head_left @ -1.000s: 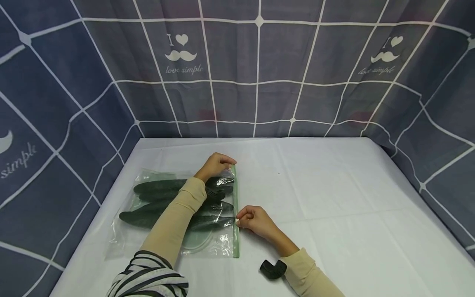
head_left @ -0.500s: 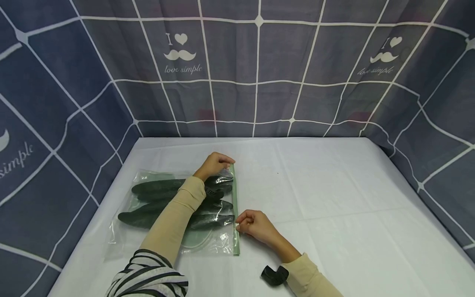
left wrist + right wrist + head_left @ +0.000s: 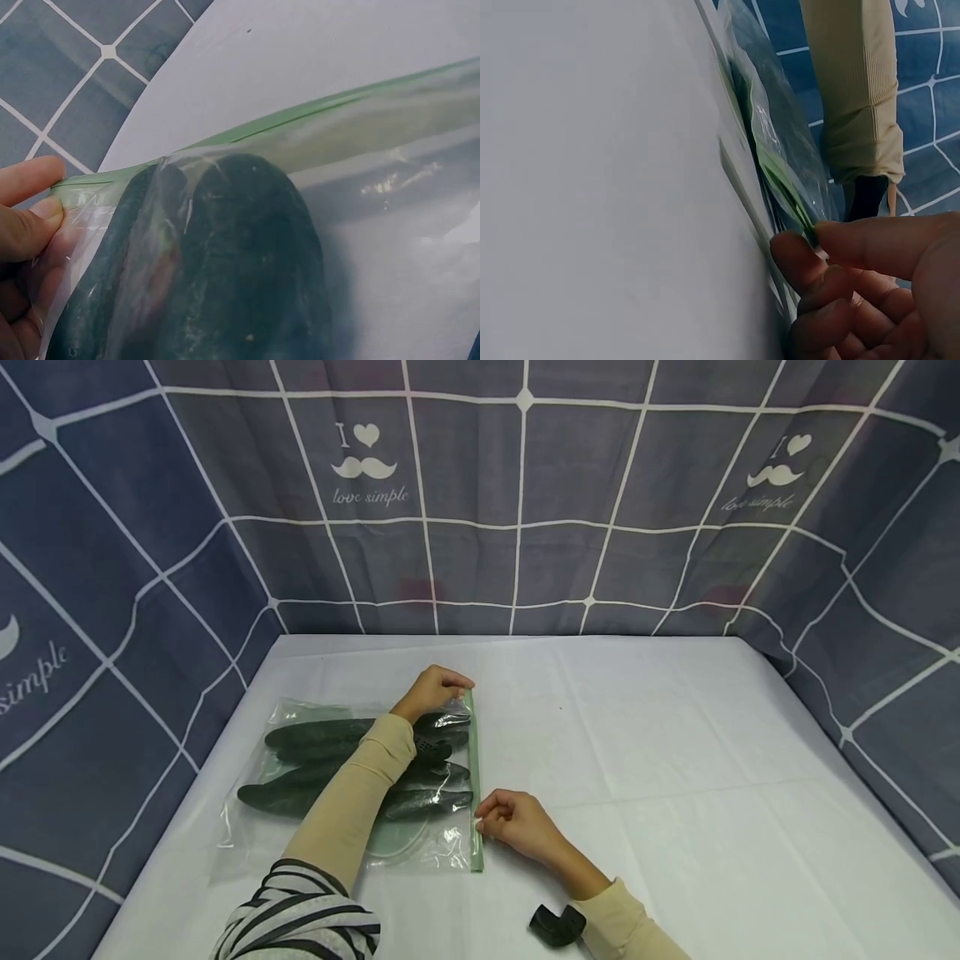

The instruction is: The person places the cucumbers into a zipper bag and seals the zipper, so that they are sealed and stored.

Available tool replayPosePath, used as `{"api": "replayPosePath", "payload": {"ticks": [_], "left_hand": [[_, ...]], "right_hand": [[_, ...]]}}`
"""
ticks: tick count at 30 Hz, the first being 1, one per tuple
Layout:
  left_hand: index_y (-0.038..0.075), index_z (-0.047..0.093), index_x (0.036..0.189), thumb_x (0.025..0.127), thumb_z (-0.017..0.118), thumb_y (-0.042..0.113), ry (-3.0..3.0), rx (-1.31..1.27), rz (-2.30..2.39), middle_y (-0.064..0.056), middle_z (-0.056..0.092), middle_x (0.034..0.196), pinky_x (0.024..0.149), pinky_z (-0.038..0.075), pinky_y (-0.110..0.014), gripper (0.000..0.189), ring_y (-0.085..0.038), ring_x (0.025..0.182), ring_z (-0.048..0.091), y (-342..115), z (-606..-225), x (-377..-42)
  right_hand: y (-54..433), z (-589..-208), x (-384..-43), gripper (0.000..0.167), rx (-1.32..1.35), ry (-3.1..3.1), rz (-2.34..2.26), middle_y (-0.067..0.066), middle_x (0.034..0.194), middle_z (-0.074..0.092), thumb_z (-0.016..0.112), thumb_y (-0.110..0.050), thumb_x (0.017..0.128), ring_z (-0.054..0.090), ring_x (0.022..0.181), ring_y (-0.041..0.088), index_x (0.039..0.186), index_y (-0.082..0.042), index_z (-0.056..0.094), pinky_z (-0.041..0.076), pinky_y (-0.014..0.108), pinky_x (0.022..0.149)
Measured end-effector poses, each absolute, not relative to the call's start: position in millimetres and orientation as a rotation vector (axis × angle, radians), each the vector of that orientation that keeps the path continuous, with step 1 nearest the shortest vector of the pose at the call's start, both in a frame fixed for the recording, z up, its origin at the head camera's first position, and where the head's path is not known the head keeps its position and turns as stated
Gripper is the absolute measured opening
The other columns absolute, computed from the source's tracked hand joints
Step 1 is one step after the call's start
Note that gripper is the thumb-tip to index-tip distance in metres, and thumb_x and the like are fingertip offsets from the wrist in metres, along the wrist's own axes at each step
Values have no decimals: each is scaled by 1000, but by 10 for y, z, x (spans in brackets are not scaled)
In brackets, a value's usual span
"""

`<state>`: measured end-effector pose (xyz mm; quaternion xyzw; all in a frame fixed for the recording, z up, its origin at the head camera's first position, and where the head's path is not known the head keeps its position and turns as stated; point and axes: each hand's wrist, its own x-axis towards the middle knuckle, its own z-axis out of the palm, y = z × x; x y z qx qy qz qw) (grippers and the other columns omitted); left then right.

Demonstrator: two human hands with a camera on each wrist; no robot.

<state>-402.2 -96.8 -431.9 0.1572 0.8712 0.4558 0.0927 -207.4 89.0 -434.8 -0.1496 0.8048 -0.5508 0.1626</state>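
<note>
A clear zip bag (image 3: 450,852) lies flat at the left of the white table, its green zip edge (image 3: 476,752) facing right. Inside are several dark green cucumbers (image 3: 315,741), partly covered by the left forearm. My left hand (image 3: 433,692) pinches the far corner of the zip edge between thumb and finger, as the left wrist view also shows. Lower on the same edge, near its close end, my right hand (image 3: 521,827) pinches the green strip between thumb and index finger (image 3: 870,244). The other right fingers are curled under.
A pale green round outline (image 3: 397,843) shows through the bag's near part. A black wrist device (image 3: 557,927) sits by the right sleeve. Grey-blue curtains with white grid lines (image 3: 570,485) stand around the white tabletop (image 3: 675,735).
My right hand has slid a little along the zip edge toward the near end. My left hand keeps its pinch at the far corner.
</note>
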Motion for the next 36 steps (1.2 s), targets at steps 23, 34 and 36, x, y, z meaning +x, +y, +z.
{"api": "replayPosePath", "payload": {"ticks": [23, 34, 36], "left_hand": [[3, 67, 108, 87, 53, 1, 2586, 441, 1334, -15, 66, 109, 75, 51, -29, 25, -22, 86, 63, -979, -4284, -4031], [3, 68, 106, 87, 52, 0, 2596, 465, 1309, -14, 65, 110, 79, 50, -30, 25, -23, 92, 62, -966, -4318, -4029], [3, 68, 106, 87, 52, 1, 2602, 481, 1296, -14, 65, 110, 81, 50, -32, 25, -24, 93, 62, -962, -4321, -4023]], "right_hand": [[955, -4667, -1906, 9, -514, 2266, -1538, 1, 64, 60, 60, -2, 75, 47, 54, -1, 83, -3, 64, 39, 14, 51], [952, -4681, -1831, 9, -511, 2228, -1588, 2, 63, 59, 58, 0, 74, 47, 54, -2, 81, -1, 64, 38, 13, 50], [950, -4689, -1825, 9, -500, 2226, -1589, 4, 63, 60, 59, 0, 74, 47, 54, -2, 82, -1, 64, 38, 14, 50]]}}
